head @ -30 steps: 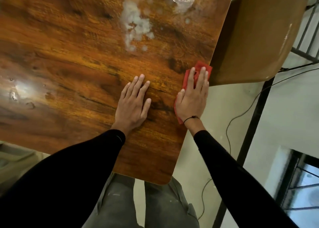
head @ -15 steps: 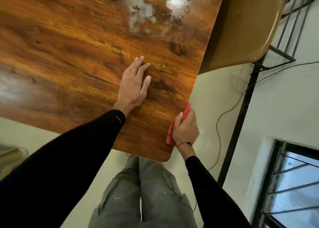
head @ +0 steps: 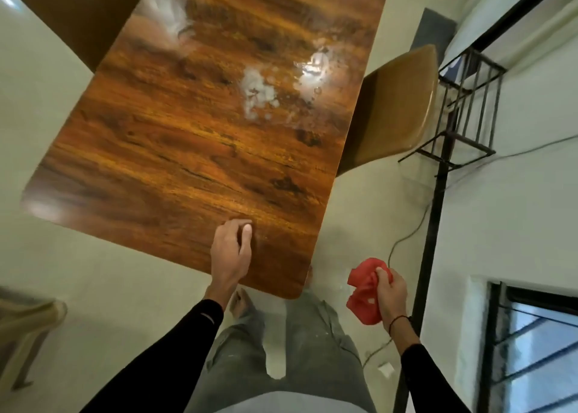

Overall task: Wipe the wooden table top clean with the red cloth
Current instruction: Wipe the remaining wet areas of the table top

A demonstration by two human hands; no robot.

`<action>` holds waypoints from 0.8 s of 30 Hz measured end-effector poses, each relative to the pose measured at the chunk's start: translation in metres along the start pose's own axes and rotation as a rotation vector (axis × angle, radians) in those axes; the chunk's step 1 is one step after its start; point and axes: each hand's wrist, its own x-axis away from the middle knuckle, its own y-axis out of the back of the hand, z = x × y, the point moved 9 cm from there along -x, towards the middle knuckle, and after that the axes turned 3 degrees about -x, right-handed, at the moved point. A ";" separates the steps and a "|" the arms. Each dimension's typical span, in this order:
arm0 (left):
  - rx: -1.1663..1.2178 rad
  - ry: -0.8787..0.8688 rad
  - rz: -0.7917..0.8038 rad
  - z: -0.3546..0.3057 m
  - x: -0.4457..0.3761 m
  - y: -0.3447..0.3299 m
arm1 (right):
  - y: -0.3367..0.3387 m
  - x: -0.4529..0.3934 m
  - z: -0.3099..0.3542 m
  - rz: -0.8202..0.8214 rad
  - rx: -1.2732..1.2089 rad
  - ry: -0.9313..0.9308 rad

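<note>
While the red cloth (head: 366,293) is bunched in the right hand (head: 389,290), off the tabletop (head: 162,150) and over the floor just beyond its near right corner, no wiping is under way.

Item: right hand. Fingers curled round the crumpled cloth, gripping it; a dark band sits at the wrist. Neither hand nor cloth touches the tabletop.

Item: left hand (head: 231,251). Placed at the near edge of the tabletop, toward the near right corner, fingers bent under and thumb showing; it holds nothing. Whether the fingertips press the wood cannot be told.

Item: tabletop, near half. Grain shows glossy and free of visible residue from the near edge up to about the middle; judged wiped or never soiled.

Item: white smear (head: 258,95). A cloudy, foamy-looking patch lies toward the right edge, past the middle, with small droplets scattered round it. Not yet wiped.

Item: wet patch (head: 312,65). A bright glare with droplets sits just beyond the smear, near the right edge. Not yet wiped.

Item: pale streak (head: 165,12). Hazy mark near the far left corner; residue or reflection, cannot tell.

Item: chair (head: 397,106). Tan seat beside the right edge, partly tucked under.

Assessment: task is partly done at best; the far half remains, the right-edge smear and droplets first.
</note>
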 end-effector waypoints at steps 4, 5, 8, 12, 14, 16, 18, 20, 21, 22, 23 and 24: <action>-0.027 0.065 0.010 -0.015 0.004 -0.006 | -0.008 -0.020 0.028 0.200 -0.234 -0.152; -0.039 0.084 0.016 -0.017 0.005 -0.010 | -0.012 -0.025 0.034 0.258 -0.297 -0.213; -0.066 0.209 0.028 -0.019 0.011 -0.024 | -0.020 -0.039 0.053 0.412 -0.387 -0.340; -0.008 0.368 -0.069 -0.039 0.025 -0.037 | -0.027 -0.055 0.087 0.583 -0.396 -0.353; 0.066 0.402 -0.102 -0.056 0.028 -0.049 | -0.031 -0.058 0.105 0.656 -0.368 -0.350; 0.183 0.427 -0.126 -0.071 0.026 -0.060 | -0.037 -0.056 0.122 0.737 -0.357 -0.374; 0.339 0.449 -0.127 -0.084 0.022 -0.074 | -0.046 -0.052 0.142 0.836 -0.358 -0.373; 0.439 0.464 -0.134 -0.094 0.018 -0.082 | -0.062 -0.048 0.158 0.952 -0.326 -0.363; 0.464 0.469 -0.142 -0.095 0.016 -0.083 | -0.072 -0.047 0.163 0.996 -0.309 -0.354; 0.476 0.471 -0.148 -0.095 0.014 -0.084 | -0.079 -0.045 0.167 1.026 -0.294 -0.347; 0.483 0.477 -0.157 -0.094 0.013 -0.084 | -0.089 -0.042 0.171 1.064 -0.288 -0.355; 0.484 0.487 -0.168 -0.090 0.012 -0.082 | -0.098 -0.040 0.174 1.076 -0.263 -0.359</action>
